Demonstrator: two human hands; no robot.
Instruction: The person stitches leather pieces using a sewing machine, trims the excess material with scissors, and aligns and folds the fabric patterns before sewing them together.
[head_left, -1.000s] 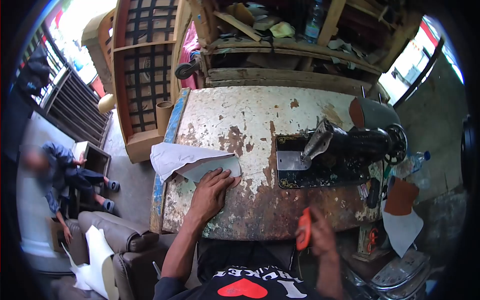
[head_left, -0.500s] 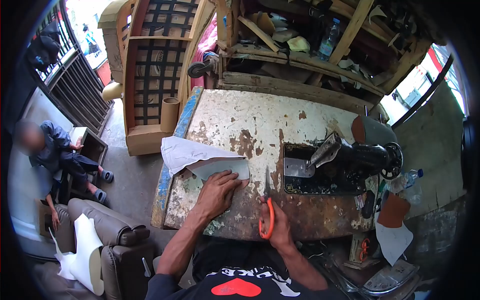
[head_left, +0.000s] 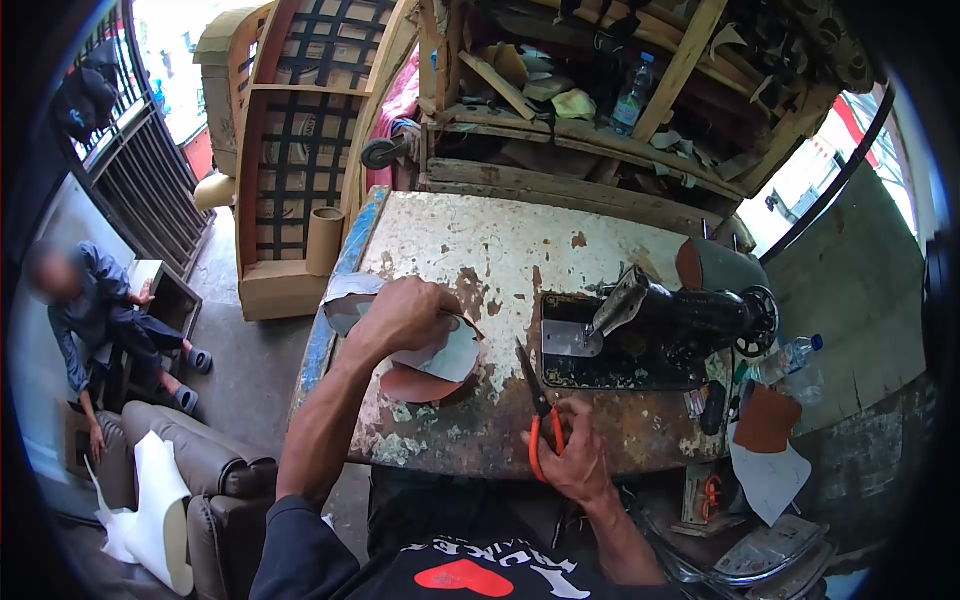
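My left hand (head_left: 408, 318) is closed on a folded piece of upholstery material (head_left: 445, 358) on the worn tabletop. The piece has a pale backing and a reddish-brown face that shows at its lower edge. Part of it is hidden under my hand and wrist. Another part of the pale backing curls up left of my wrist. In my right hand (head_left: 580, 455) are scissors (head_left: 541, 412) with orange handles, held at the front of the table. Their dark blades are slightly apart and point away from me, clear of the material.
A black sewing machine (head_left: 690, 315) is set into the table (head_left: 510, 225) on the right. Brown and white scraps (head_left: 768, 420) hang beyond the right edge. Wooden shelves (head_left: 560, 190) stand behind. At left, a person (head_left: 90, 310) sits near a grey-brown sofa (head_left: 195, 445).
My left hand has gone from lying flat on the material to gripping it farther up, and the piece has bunched and turned. The scissors have opened a little and tilted left.
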